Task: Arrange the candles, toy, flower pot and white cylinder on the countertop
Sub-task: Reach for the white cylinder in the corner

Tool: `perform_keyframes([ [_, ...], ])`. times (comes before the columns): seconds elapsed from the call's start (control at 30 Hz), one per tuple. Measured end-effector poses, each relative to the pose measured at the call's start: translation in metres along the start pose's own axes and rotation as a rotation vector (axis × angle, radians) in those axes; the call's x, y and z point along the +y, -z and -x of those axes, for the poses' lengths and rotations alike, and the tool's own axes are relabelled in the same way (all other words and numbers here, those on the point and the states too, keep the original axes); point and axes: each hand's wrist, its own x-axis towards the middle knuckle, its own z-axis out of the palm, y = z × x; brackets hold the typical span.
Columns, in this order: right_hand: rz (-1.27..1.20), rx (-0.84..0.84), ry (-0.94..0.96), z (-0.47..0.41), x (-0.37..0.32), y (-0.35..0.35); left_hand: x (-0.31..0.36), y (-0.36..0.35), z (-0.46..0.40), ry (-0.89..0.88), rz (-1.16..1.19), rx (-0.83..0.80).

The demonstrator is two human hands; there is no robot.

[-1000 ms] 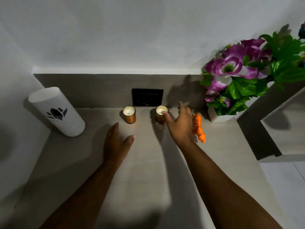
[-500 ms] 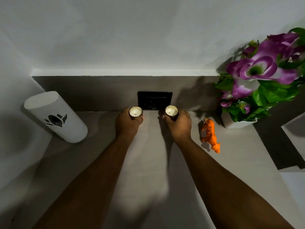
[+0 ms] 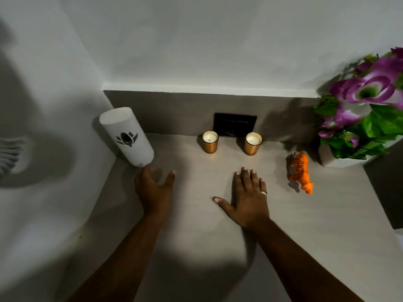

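Observation:
Two copper-coloured candles, the left candle [image 3: 210,142] and the right candle [image 3: 253,143], stand side by side near the back of the countertop [image 3: 218,247]. A white cylinder [image 3: 126,136] with a black flower mark stands in the left corner. An orange toy tiger [image 3: 301,171] lies right of the candles, beside the white flower pot [image 3: 340,160] with purple flowers. My left hand [image 3: 154,188] is open, fingers spread, just below the cylinder's base. My right hand [image 3: 248,197] rests flat and open on the countertop in front of the right candle.
A black socket plate [image 3: 235,125] sits on the backsplash behind the candles. White walls close the left side and the back. A dark recess [image 3: 388,188] borders the countertop on the right.
Both hands have let go of the candles and pulled back toward me. My left hand has shifted left toward the cylinder; my right hand has come down flat on the countertop.

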Motion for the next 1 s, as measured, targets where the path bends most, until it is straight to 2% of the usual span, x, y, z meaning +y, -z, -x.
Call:
perform_keyframes([
  [0.1, 0.023, 0.008, 0.006, 0.003, 0.0, -0.002, 0.003, 0.015, -0.033, -0.019, -0.004, 0.146],
  [0.2, 0.033, 0.017, 0.003, 0.005, -0.001, -0.001, 0.015, 0.022, -0.072, 0.083, 0.009, 0.199],
  [0.37, 0.053, 0.012, -0.003, 0.006, -0.002, -0.001, 0.021, 0.017, -0.11, 0.079, 0.038, 0.153],
  [0.73, 0.06, 0.029, -0.021, 0.003, -0.003, -0.003, 0.025, 0.004, -0.163, 0.055, 0.082, 0.169],
  [1.0, 0.058, 0.012, -0.03, 0.006, -0.006, 0.001, 0.019, 0.021, -0.134, 0.005, -0.022, 0.112],
])
